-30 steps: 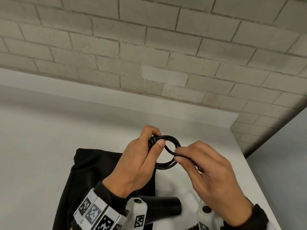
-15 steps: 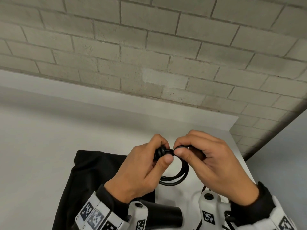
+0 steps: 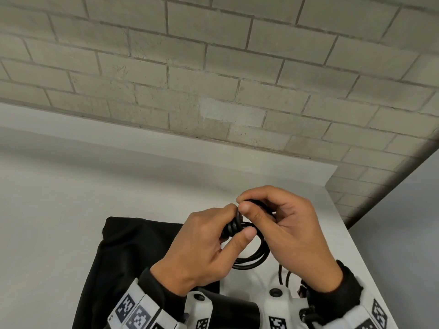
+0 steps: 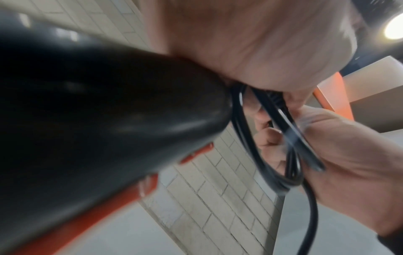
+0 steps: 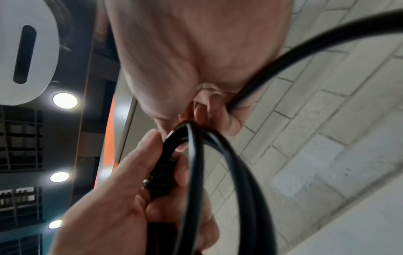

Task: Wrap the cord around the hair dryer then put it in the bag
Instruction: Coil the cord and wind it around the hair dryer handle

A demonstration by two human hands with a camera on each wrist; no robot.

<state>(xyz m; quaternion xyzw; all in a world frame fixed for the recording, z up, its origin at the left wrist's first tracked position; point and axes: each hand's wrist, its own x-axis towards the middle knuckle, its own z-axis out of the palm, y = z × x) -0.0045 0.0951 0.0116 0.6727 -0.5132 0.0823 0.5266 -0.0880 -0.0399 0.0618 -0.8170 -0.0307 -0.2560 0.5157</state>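
Observation:
A black cord (image 3: 254,260) hangs in a small coil of a few loops above the table. My left hand (image 3: 237,224) grips the bunched top of the coil, with the thumb across the strands. In the right wrist view its fingers hold a ribbed black piece (image 5: 163,172) of the cord. My right hand (image 3: 244,203) pinches a strand at the coil's top, right against the left fingertips. The hair dryer (image 4: 98,112), black with orange trim, fills the left wrist view under the left palm, and its barrel (image 3: 235,312) shows at the bottom. The black bag (image 3: 133,252) lies flat below the left hand.
The white table (image 3: 59,210) runs to a pale brick wall (image 3: 213,79) at the back. Its right edge (image 3: 356,233) drops off just right of my right hand. A free strand of cord (image 5: 305,43) trails down past the right wrist.
My right hand has swung from the right side of the loop up and over to the coil's top, meeting the left fingers. The left hand has kept hold of the coil.

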